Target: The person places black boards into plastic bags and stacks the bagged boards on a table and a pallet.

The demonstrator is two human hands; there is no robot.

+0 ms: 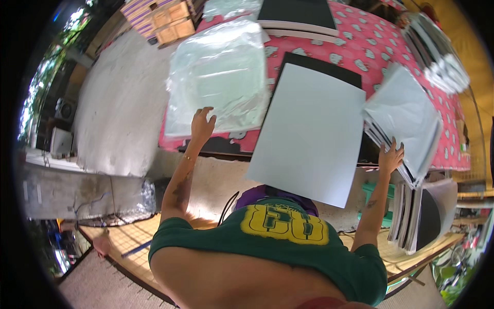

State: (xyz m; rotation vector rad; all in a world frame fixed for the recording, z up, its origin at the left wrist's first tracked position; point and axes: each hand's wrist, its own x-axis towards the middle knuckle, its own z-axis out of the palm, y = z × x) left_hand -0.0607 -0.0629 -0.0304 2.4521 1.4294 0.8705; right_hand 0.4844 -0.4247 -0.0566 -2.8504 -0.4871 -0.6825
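My left hand (202, 123) lies with fingers spread on the near edge of a pile of clear plastic sleeves (218, 77) on the pink patterned table (370, 46). A large pale grey sheet (309, 134) lies in the middle over a black sheet (319, 67), and its near corner hangs past the table edge. To the right, my right hand (391, 157) grips the near edge of a tilted stack of grey sheets (404, 110) with black layers showing at its side.
A black and white board (297, 15) lies at the table's far end, with wooden crates (172, 20) beyond it. Stacked white items (440, 56) sit at the far right. More sheets (411, 216) stand upright at the lower right. Concrete floor (118, 98) is to the left.
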